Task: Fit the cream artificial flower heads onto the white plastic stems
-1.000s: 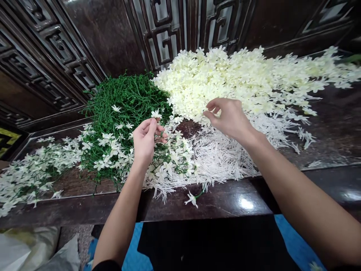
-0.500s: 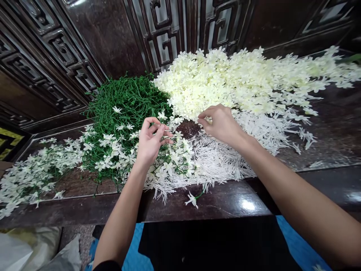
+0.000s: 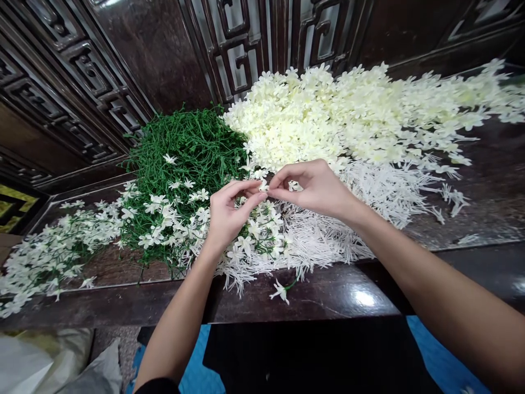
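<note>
My left hand [image 3: 227,210] and my right hand [image 3: 315,189] meet above the middle of the dark wooden table [image 3: 328,295]. Their fingertips pinch together on a small white flower piece [image 3: 262,187] between them. Below the hands lie green stems with white blossoms fitted on them [image 3: 172,219] and a spread of white plastic stamens [image 3: 324,235]. Behind the right hand rises a big heap of cream petals [image 3: 353,115]. A heap of bare green stems [image 3: 192,145] sits behind the left hand.
Finished flower sprigs [image 3: 45,257] stretch along the table's left end. One loose flower [image 3: 281,290] lies near the front edge. Carved dark wood panels [image 3: 229,49] stand behind the table. White bags [image 3: 49,366] sit on the floor at the lower left.
My right hand has come down and left from the cream petal heap with a small piece. My left hand has turned toward it, and the fingertips of both now meet.
</note>
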Demonstrator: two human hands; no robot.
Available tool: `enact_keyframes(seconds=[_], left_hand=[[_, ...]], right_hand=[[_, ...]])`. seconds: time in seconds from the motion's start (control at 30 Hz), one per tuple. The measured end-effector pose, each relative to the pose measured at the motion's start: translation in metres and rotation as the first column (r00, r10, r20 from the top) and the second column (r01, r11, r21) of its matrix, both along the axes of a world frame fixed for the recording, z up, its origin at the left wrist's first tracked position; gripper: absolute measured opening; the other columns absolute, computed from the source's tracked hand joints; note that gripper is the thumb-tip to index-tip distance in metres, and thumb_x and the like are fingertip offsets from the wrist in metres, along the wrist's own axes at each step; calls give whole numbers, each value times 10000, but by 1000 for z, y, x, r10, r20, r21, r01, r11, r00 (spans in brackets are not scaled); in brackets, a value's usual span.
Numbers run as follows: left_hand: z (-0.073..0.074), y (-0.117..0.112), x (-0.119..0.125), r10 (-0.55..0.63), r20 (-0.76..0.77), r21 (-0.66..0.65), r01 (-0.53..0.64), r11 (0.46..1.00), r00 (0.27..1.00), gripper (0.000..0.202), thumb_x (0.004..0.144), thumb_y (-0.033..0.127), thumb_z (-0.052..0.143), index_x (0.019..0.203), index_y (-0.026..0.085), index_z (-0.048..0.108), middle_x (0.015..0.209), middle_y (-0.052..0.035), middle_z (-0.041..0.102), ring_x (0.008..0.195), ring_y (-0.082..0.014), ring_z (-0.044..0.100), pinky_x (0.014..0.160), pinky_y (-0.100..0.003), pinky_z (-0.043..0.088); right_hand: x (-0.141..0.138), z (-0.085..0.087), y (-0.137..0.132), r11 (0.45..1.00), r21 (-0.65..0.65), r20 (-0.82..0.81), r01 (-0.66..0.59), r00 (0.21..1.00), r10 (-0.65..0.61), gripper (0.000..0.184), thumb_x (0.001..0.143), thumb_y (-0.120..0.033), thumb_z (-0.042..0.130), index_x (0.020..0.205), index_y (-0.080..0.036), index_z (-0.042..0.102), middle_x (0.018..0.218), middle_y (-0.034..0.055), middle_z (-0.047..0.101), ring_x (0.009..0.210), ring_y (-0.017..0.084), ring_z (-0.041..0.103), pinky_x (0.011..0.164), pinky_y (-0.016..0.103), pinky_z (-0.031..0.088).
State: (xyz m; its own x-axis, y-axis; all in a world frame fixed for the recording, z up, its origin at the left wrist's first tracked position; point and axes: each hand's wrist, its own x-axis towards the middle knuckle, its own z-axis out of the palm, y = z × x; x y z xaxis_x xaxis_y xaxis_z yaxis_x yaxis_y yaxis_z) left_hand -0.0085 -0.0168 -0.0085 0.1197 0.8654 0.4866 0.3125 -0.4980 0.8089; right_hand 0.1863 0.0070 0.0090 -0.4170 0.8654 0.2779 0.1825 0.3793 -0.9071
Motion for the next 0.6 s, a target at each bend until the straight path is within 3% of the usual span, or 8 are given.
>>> enact_keyframes(seconds=[0.2, 0.3, 0.4, 0.6], left_hand=[[0, 0, 1, 25, 21, 1, -25, 1000, 999, 103, 776, 178, 786, 876, 201, 776, 827, -28, 775, 742, -119, 704, 708, -241, 580], [0, 2, 0, 85, 56, -21, -84, 996, 995, 87, 765, 200, 793, 850, 197, 773, 814, -28, 778, 733, -122, 707, 697, -242, 588], [1, 3, -1, 107, 62, -51, -104, 993, 992, 81, 760, 197, 787, 839, 201, 770, 812, -26, 779, 732, -127, 708, 697, -253, 595], [1, 3, 0, 115, 58, -112, -108, 988, 992, 76, 759, 250, 776, 823, 210, 766, 818, -34, 774, 760, -151, 703, 719, -295, 596]], right_hand=[[5, 3, 3, 998, -35, 0, -53, 999, 53, 83, 771, -255, 722, 821, -188, 721, 844, 55, 738, 791, 202, 676, 790, 443, 586], [14, 0, 10, 999, 43, 241, -18, 971, 7, 173, 776, -214, 662, 938, -183, 715, 962, 86, 738, 887, 247, 683, 854, 519, 568], [19, -7, 15, 996, 75, 501, -49, 865, 5, 286, 730, -137, 614, 990, -190, 722, 1041, 100, 732, 994, 300, 679, 908, 584, 540], [12, -17, 13, 984, 113, 642, -139, 766, 35, 420, 714, -74, 557, 1074, -204, 731, 1063, 101, 718, 951, 284, 685, 835, 536, 570]])
